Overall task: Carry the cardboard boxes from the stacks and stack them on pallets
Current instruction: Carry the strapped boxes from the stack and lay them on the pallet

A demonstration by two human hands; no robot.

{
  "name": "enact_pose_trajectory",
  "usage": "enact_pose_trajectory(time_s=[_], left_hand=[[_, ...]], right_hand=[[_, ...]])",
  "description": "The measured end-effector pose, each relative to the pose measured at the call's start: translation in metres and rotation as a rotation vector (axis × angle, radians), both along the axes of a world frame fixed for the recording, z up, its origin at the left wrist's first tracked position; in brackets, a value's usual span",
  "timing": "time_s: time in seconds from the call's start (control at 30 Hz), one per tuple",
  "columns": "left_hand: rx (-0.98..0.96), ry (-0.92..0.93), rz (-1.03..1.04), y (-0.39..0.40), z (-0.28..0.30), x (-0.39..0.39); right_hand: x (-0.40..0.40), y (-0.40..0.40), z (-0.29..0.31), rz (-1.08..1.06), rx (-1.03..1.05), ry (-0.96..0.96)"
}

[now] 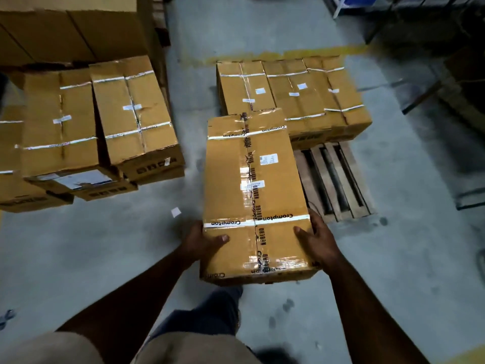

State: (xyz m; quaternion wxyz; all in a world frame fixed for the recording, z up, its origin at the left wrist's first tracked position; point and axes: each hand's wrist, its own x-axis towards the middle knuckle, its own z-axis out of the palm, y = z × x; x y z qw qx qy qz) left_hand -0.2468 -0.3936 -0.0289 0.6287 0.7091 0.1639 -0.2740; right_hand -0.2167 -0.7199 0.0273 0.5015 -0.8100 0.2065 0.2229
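Note:
I hold a long taped cardboard box (252, 190) in front of me, above the floor. My left hand (203, 241) grips its near left edge and my right hand (317, 240) grips its near right edge. Beyond it lies a wooden pallet (333, 179) with three similar boxes (291, 93) side by side on its far half. The pallet's near slats are bare. To the left stand the source stacks of boxes (91, 122), several high.
Larger cartons (70, 30) rise at the back left. Grey concrete floor (409, 258) surrounds the pallet, with a yellow line (288, 55) behind it. Dark racking and frames (430, 27) stand at the right. A paper scrap (175, 212) lies on the floor.

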Motion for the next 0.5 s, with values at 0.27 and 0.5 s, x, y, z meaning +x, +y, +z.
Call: enact_pose_trajectory(time_s=[0.27,0.5], left_hand=[[0.075,0.218,-0.139,-0.09,-0.17,0.087],[0.253,0.186,-0.145,-0.155,-0.307,0.061]], right_hand=[[0.101,-0.086,-0.137,-0.009,-0.099,0.139],[0.114,-0.148,-0.257,0.067,-0.065,0.211]])
